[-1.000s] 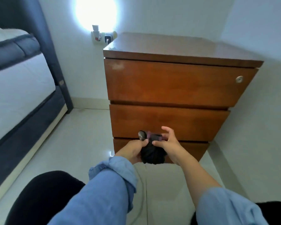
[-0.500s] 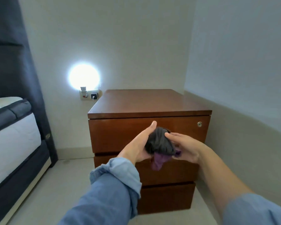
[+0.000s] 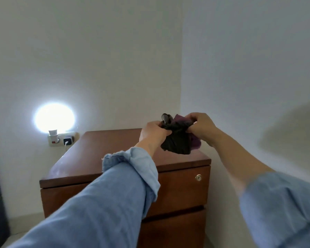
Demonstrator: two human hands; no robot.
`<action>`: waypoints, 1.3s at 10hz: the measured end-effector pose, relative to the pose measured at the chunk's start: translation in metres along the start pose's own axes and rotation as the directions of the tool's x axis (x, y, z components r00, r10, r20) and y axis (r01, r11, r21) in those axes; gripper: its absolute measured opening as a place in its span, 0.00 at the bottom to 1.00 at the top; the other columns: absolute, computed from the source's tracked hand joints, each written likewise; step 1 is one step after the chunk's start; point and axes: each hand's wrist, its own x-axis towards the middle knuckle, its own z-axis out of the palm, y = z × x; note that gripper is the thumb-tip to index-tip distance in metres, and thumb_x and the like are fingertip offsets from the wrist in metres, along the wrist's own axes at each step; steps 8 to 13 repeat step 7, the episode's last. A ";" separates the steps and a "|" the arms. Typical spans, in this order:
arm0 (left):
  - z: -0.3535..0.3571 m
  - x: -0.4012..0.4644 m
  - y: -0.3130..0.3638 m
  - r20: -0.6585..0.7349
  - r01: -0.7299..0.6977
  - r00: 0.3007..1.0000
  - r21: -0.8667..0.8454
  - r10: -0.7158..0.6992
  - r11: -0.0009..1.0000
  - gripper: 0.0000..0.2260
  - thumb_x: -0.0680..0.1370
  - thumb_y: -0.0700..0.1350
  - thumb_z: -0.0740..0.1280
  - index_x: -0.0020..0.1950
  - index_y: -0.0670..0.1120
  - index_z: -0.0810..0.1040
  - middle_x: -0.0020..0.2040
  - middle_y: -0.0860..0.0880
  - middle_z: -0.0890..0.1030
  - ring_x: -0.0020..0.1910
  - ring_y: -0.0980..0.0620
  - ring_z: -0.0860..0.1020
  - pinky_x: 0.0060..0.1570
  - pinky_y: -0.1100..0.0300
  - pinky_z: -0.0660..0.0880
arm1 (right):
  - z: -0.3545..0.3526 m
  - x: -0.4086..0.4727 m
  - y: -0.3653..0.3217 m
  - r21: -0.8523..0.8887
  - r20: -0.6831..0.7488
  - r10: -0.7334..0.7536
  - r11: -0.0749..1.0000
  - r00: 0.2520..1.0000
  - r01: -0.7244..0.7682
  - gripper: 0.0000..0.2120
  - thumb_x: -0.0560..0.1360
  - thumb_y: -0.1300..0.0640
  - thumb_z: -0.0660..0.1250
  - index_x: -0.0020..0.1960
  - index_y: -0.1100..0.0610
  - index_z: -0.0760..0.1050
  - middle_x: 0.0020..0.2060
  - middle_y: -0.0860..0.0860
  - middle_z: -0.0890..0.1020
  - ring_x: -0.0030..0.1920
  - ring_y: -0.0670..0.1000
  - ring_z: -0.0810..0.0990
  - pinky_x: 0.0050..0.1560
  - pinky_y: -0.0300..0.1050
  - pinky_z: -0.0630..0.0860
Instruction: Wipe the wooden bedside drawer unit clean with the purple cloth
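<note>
Head view: both hands' curled fingers [image 3: 193, 120] grip the bunched, dark purple cloth [image 3: 177, 140].

drawer unit [image 3: 100, 154] bottom cut off by frame | both fingertips buried in cloth [image 3: 177, 140] | left edge blurred

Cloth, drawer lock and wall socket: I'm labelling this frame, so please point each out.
cloth [image 3: 176, 140], head view, on the dark bunched middle.
drawer lock [image 3: 198, 177], head view, on the round metal face.
wall socket [image 3: 61, 140], head view, on the plate between the plugs.
</note>
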 end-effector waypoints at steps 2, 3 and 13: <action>0.034 0.041 -0.016 -0.118 -0.115 0.985 0.102 0.127 0.988 0.12 0.71 0.34 0.63 0.38 0.51 0.80 0.39 0.50 0.82 0.41 0.47 0.79 0.42 0.56 0.78 | 0.017 0.033 0.049 -0.072 -0.152 -0.140 0.989 0.978 0.130 0.19 0.59 0.78 0.58 0.32 0.53 0.71 0.33 0.49 0.76 0.38 0.51 0.74 0.36 0.40 0.70; 0.047 0.039 -0.039 -0.001 -0.158 0.987 0.224 0.162 0.962 0.16 0.68 0.29 0.61 0.30 0.49 0.75 0.33 0.50 0.77 0.37 0.47 0.75 0.36 0.59 0.73 | 0.020 0.025 0.081 -0.128 -0.052 -0.119 0.985 0.992 0.112 0.21 0.60 0.79 0.56 0.33 0.53 0.73 0.37 0.51 0.78 0.43 0.52 0.76 0.37 0.40 0.72; 0.017 -0.071 -0.074 0.028 -0.516 0.831 0.412 0.555 0.751 0.21 0.69 0.34 0.61 0.49 0.58 0.80 0.57 0.64 0.76 0.60 0.62 0.68 0.58 0.65 0.59 | -0.081 -0.052 0.053 -0.188 -0.116 -0.267 0.952 0.957 0.243 0.19 0.76 0.67 0.63 0.45 0.41 0.77 0.48 0.41 0.84 0.41 0.44 0.84 0.32 0.26 0.70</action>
